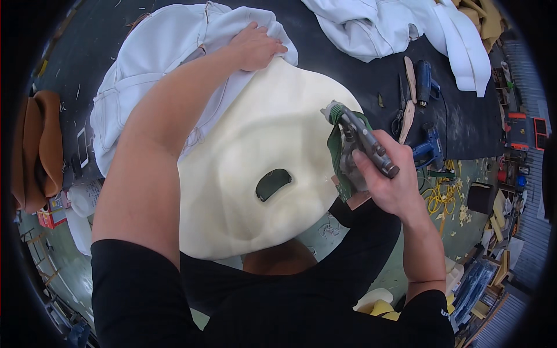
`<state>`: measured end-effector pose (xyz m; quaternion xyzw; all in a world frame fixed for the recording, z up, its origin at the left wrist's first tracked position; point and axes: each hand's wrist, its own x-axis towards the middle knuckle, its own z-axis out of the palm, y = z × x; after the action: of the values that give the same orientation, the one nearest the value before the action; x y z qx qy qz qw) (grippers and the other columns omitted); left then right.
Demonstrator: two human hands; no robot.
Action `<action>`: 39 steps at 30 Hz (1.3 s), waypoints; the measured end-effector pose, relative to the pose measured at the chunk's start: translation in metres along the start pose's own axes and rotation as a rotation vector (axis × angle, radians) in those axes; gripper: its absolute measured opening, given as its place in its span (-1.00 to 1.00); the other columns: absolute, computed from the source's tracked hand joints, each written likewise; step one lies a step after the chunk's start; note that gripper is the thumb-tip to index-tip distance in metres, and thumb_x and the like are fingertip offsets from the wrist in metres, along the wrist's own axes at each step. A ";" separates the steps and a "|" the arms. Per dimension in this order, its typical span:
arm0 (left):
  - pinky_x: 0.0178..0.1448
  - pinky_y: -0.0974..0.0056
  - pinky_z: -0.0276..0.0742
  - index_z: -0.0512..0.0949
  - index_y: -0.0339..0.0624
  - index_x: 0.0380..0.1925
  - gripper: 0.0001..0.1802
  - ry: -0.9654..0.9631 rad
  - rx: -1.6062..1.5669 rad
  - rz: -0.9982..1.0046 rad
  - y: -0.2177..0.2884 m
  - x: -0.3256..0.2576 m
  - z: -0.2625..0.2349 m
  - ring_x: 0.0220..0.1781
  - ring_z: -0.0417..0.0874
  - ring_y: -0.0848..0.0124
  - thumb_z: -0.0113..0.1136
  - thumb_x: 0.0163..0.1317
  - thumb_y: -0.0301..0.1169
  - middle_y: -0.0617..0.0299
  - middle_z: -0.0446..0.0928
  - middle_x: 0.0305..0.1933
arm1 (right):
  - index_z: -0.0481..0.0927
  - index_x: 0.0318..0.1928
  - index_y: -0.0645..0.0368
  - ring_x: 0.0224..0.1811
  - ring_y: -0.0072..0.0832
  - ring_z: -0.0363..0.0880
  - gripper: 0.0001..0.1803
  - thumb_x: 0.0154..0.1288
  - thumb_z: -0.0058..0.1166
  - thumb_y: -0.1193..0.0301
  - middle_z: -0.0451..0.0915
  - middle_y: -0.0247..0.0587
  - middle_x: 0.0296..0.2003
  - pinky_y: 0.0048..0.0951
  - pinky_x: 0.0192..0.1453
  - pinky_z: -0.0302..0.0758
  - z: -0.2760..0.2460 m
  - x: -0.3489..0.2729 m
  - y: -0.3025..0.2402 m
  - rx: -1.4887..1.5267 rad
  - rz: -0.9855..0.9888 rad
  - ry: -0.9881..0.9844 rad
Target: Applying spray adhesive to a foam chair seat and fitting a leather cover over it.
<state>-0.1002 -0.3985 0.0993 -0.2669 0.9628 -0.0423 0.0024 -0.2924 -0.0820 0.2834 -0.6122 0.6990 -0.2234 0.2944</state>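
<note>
Head view: your left hand point(255, 46) pinches the white fabric cover point(168, 58) at the far edge of the cream moulded foam cushion point(255, 156) on the dark table point(348, 81), while your right hand point(389, 180) wraps closed around a grey pneumatic stapler point(360, 139).

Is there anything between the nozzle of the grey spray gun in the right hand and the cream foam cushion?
Nothing visible. The right hand holds the grey metal spray gun with its nozzle right at the edge of the cream foam cushion. The left hand holds the white fabric cover at the far edge, away from the nozzle.
</note>
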 end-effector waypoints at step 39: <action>0.58 -0.15 0.20 0.68 0.23 0.31 -0.43 0.001 -0.034 -0.023 0.000 0.000 0.000 0.35 0.59 0.17 0.07 0.32 -0.45 0.41 0.68 0.36 | 0.62 -0.15 0.31 -0.44 -0.01 0.74 -0.85 0.35 0.27 0.50 0.67 0.06 -0.49 -0.21 -0.29 0.57 -0.013 -0.011 -0.001 -0.072 0.029 -0.025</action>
<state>-0.1001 -0.3984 0.0989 -0.2777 0.9603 -0.0260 -0.0031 -0.2992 -0.0720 0.2949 -0.6150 0.7116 -0.1862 0.2842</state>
